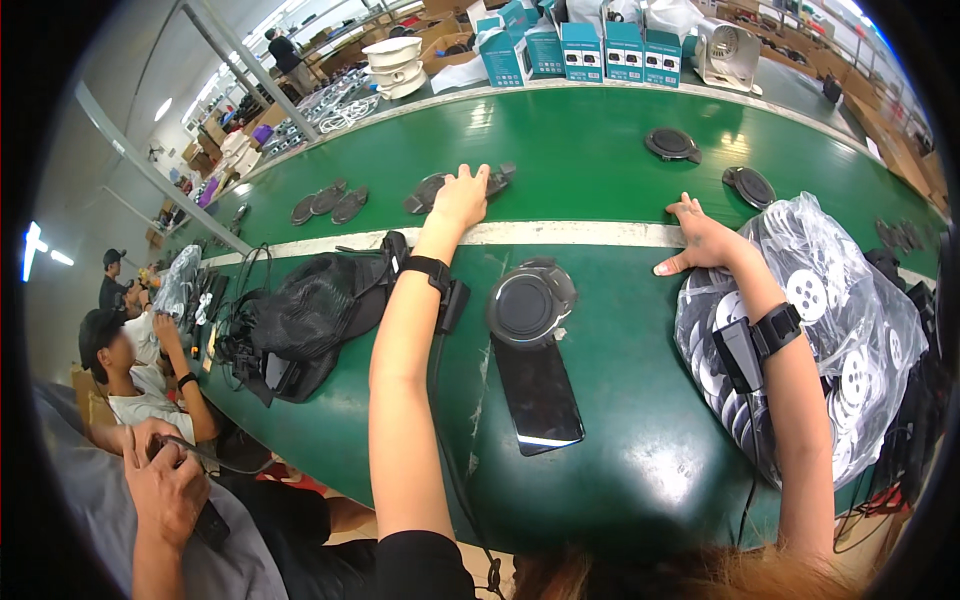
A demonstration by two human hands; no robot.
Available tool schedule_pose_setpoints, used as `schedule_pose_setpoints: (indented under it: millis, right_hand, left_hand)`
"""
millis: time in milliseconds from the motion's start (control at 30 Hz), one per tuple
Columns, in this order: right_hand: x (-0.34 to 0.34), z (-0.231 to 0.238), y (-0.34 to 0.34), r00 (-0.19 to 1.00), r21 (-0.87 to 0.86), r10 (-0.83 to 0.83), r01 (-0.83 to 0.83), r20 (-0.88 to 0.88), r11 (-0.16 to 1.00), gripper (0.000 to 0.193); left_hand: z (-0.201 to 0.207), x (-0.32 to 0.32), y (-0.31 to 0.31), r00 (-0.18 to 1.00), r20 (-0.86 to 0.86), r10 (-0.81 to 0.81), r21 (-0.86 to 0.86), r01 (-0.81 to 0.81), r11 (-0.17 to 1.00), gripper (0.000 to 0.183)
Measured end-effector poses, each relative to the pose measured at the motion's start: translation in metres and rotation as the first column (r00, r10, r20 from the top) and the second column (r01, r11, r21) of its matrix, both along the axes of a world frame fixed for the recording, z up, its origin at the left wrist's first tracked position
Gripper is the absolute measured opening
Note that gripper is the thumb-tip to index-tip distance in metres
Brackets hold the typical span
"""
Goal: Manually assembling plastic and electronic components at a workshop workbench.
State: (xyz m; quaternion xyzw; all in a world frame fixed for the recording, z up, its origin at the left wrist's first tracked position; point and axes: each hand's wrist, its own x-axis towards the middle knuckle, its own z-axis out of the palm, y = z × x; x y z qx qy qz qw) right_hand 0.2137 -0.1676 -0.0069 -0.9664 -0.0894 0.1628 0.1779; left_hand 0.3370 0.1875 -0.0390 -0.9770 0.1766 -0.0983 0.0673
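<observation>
My left hand (463,199) reaches over the green belt, its fingers stretched forward across dark flat parts. One round dark part (428,190) shows left of the fingers, and a grey piece (501,178) sticks out to their right; the hand hides what lies beneath it. Fingers spread, my right hand (697,238) rests by the pale strip at the belt's near edge and holds nothing. Between my arms a round black device (524,303) lies on the green table, touching the top end of a black phone (538,395).
A clear plastic bag (830,320) of white discs sits beneath my right forearm. Left of my left arm lies a black cap (310,305) with cables. More round dark parts (672,144) lie on the belt. Teal boxes (583,52) stand behind it. Other people sit at left.
</observation>
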Motion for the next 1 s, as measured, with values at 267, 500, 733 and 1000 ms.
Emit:
schedule_pose_setpoints:
  millis: [267,500,733,1000]
  right_hand:
    - [0.002,-0.002,-0.001,1.000,0.027,0.006,-0.006,0.019,1.000,0.116]
    - [0.004,-0.008,-0.003,0.998,-0.036,-0.022,0.024,0.050,0.999,0.119]
    - [0.002,-0.004,-0.003,0.999,0.039,-0.034,0.033,0.037,0.999,0.118]
    - [0.003,-0.008,-0.005,0.998,0.058,-0.039,0.036,0.052,0.998,0.121]
  left_hand:
    - [0.002,-0.004,0.001,0.992,0.098,-0.078,-0.238,0.099,0.966,0.032]
    - [0.000,-0.009,0.005,0.973,0.023,0.231,-0.759,-0.134,0.638,0.044]
    - [0.003,-0.010,0.009,0.878,-0.277,0.389,-0.710,-0.460,0.533,0.050]
    - [0.010,-0.011,-0.016,0.955,-0.290,0.065,-0.815,-0.282,0.507,0.040]
